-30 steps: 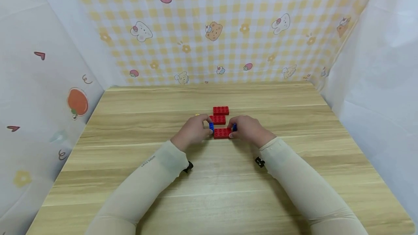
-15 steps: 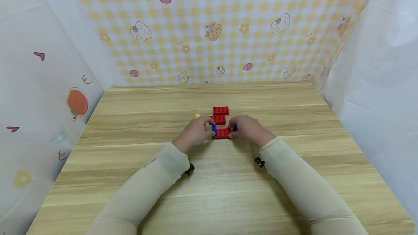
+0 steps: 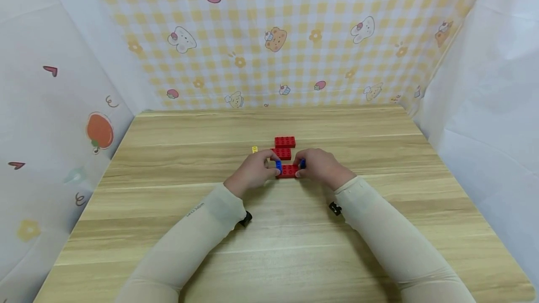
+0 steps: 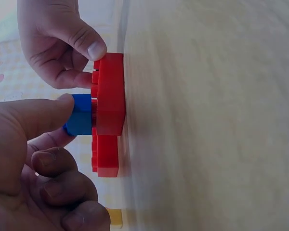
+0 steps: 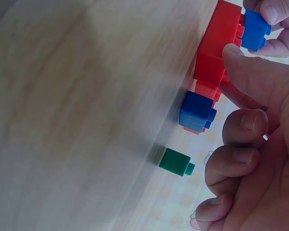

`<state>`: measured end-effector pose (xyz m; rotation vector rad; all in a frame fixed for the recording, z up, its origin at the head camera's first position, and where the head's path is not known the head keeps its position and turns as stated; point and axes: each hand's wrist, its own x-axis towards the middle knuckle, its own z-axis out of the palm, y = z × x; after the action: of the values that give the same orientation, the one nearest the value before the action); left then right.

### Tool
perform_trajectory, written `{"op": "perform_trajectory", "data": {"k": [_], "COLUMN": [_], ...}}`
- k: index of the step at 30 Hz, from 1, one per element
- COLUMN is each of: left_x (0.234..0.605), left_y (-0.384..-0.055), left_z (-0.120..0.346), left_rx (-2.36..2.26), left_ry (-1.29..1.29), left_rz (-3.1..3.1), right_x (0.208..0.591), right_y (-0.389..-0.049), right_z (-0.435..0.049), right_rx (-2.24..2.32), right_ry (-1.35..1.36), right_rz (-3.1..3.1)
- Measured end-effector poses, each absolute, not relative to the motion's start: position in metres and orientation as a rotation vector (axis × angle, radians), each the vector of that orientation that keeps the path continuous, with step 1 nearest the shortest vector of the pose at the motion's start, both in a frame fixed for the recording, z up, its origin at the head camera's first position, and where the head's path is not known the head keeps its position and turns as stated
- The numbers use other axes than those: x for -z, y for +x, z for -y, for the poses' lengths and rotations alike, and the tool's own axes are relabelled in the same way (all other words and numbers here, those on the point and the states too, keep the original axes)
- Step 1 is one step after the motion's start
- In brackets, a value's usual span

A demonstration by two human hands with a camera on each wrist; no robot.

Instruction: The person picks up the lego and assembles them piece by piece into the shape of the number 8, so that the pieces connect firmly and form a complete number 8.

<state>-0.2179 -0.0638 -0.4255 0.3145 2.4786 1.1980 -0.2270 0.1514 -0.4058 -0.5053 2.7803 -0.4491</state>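
Note:
My left hand pinches a small blue brick between thumb and fingertip. That brick is upright over the left end of a long red brick, against its studs; whether it is pressed fully down I cannot tell. At the red brick's other end, my right hand holds it on the table, thumb on the near side and fingers behind. Another blue brick stands on the table just past the right fingers, apart from the held brick and mostly hidden in the head view.
Two more red bricks, a nearer one and a farther one, lie behind the hands. A yellow brick is beyond the left hand. In the right wrist view a green brick stands on the wooden table.
My left hand has shifted slightly right, carrying the blue brick from beside the red brick to over its left end. The yellow brick shows more now. My right hand stays put.

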Motion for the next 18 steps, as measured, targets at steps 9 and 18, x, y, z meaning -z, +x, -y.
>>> {"op": "perform_trajectory", "data": {"k": [9,18], "left_x": [0.4308,0.4319], "left_y": [-0.2223,-0.2235], "left_z": [0.0647,0.0661], "left_rx": [-1.275,-1.312], "left_ry": [0.304,0.273], "left_rz": [-2.424,-2.386], "right_x": [0.4079,0.4091], "right_y": [-0.2293,-0.2297], "right_z": [-0.1516,-0.1518], "right_rx": [0.451,0.474], "right_ry": [-0.499,-0.490], "right_rz": [-2.776,-2.762]}}
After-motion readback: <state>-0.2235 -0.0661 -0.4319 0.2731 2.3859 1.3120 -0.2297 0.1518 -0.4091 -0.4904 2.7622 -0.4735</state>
